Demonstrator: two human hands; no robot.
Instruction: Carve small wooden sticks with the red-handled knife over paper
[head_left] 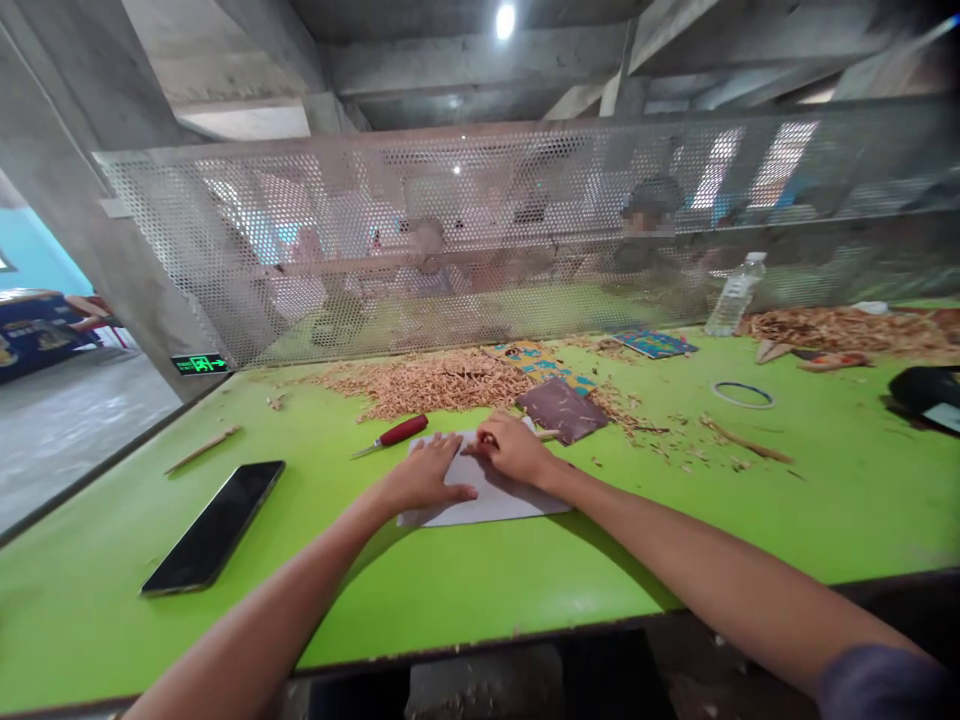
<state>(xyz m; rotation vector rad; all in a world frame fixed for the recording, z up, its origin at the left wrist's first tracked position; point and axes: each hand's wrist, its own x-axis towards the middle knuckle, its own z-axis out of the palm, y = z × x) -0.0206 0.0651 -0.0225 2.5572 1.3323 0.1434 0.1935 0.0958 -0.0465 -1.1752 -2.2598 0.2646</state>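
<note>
A white sheet (495, 497) lies on the green table in front of me. My left hand (429, 474) rests flat on its left part, fingers spread. On the upper part of the sheet, my right hand (512, 447) is closed with fingertips pinched around something small that is mostly hidden. A pale stick (548, 435) pokes out at the right of that hand. Just beyond the sheet lie a red-handled knife (403, 431), its blade pointing left, and a dark brown sandpaper-like square (562, 408).
A phone (215, 527) and a wooden stick (201, 450) lie at left. Wood shavings (442, 383) are heaped behind the sheet. At right are a ring (742, 395), a carved stick (750, 441) and a bottle (736, 294). A perforated screen (465, 240) crosses the back, people beyond it.
</note>
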